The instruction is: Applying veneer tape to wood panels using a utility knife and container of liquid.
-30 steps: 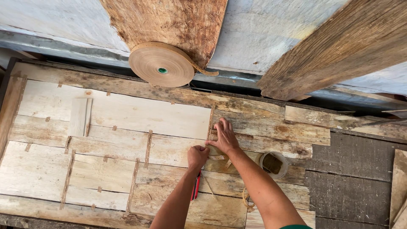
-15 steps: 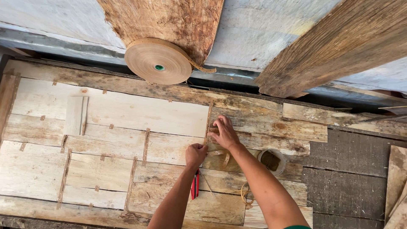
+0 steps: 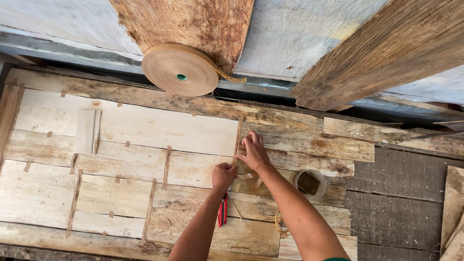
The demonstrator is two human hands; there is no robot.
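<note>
At the seam where two pale veneer sheets [image 3: 159, 128] meet, a short strip of brown paper tape [image 3: 238, 145] is being laid down by both hands. The right hand [image 3: 253, 153] is spread flat, fingers extended and pressed on the wood over the strip, gripping nothing. The left hand [image 3: 224, 176] is clenched, apparently pinching the lower end of the tape between thumb and fingers (the pinch itself is hidden by the knuckles, so it cannot be told for certain).

For the step to be done well, the strip is best kept taut along the seam while it is rubbed down from the held end outward, so that no bubble or crease is trapped; the two sheet edges should be butted touching before pressure is applied, and the flat palm should be slid along the tape, not lifted.

Just below the left wrist, a red-handled tool [image 3: 222, 211] lies on the boards. Near the right forearm, a small round tub [image 3: 309, 184] stands with something dark inside. Farther up, a large roll of brown tape [image 3: 180, 70] leans against a rough wooden slab [image 3: 193, 21], its loose end hanging to the right. Many short tape patches are already seen across the other seams.

Against the earlier frames, the hands are found at the same seam, the right hand having been shifted slightly along it; the roll and tub are unmoved.
</note>
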